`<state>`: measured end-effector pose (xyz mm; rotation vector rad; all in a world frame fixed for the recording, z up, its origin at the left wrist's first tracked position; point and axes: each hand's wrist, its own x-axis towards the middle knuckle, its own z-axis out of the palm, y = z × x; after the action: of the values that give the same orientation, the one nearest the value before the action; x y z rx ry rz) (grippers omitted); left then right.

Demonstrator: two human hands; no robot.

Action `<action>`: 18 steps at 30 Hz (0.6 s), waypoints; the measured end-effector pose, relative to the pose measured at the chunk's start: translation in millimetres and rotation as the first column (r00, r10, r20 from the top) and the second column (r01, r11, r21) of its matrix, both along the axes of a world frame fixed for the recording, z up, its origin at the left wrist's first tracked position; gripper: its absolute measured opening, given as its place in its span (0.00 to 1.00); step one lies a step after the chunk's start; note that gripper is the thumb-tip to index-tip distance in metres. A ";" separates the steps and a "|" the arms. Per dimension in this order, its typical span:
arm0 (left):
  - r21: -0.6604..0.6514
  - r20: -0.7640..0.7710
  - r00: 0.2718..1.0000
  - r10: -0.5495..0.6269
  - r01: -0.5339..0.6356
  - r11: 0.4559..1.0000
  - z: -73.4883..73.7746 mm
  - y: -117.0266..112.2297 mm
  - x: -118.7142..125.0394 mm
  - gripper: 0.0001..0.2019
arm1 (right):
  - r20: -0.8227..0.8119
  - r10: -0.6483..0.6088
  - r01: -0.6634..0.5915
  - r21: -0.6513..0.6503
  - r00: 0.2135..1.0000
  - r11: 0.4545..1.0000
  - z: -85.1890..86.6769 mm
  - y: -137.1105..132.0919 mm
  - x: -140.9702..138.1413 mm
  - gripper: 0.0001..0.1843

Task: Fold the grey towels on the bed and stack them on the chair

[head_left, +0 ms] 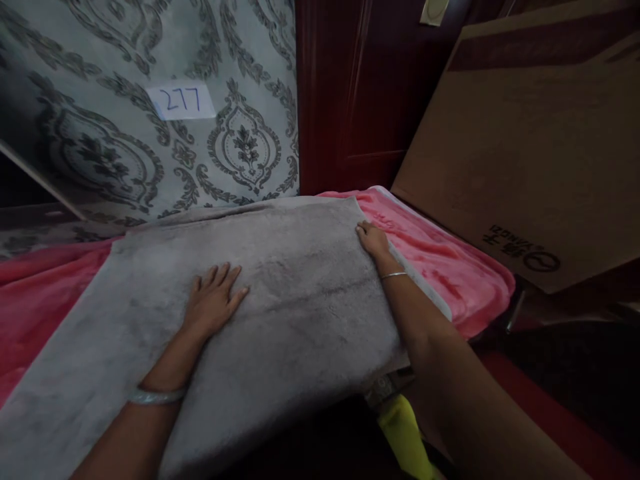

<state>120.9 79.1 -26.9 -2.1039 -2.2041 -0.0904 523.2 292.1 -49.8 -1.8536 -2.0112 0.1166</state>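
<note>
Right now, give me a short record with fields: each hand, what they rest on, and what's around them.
Left hand: flat, palm down, fingers spread on the grey plush cloth
Right hand: at that cloth's far right edge; grip unclear
Under cloth: pink fleece blanket
Right side: brown cardboard box, leaning
Wall: patterned grey wallpaper with white paper note reading 277

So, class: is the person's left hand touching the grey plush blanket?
Touching. The head view shows the left hand lying flat, palm down, on the grey plush blanket.
</note>
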 end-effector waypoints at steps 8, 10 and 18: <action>-0.035 0.041 0.982 0.185 -0.184 0.982 9.5 -3.0 -23.9 0.35 | 0.085 0.063 -0.064 0.013 0.994 0.998 5.0 -58.6 -25.7 0.31; -0.028 0.048 0.983 0.179 -0.178 0.984 9.6 -3.7 -24.6 0.34 | 0.137 0.237 -0.242 0.016 0.962 0.970 2.9 -80.3 -47.4 0.31; -0.003 0.093 0.984 0.153 -0.154 0.988 5.1 -10.9 -21.5 0.33 | 0.212 0.503 -0.493 -0.105 0.838 0.864 -4.1 -115.9 -85.1 0.31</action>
<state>99.4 68.1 -21.8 -1.9569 -2.4083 -0.1843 438.1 176.2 -53.9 -1.3685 -2.6423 0.0938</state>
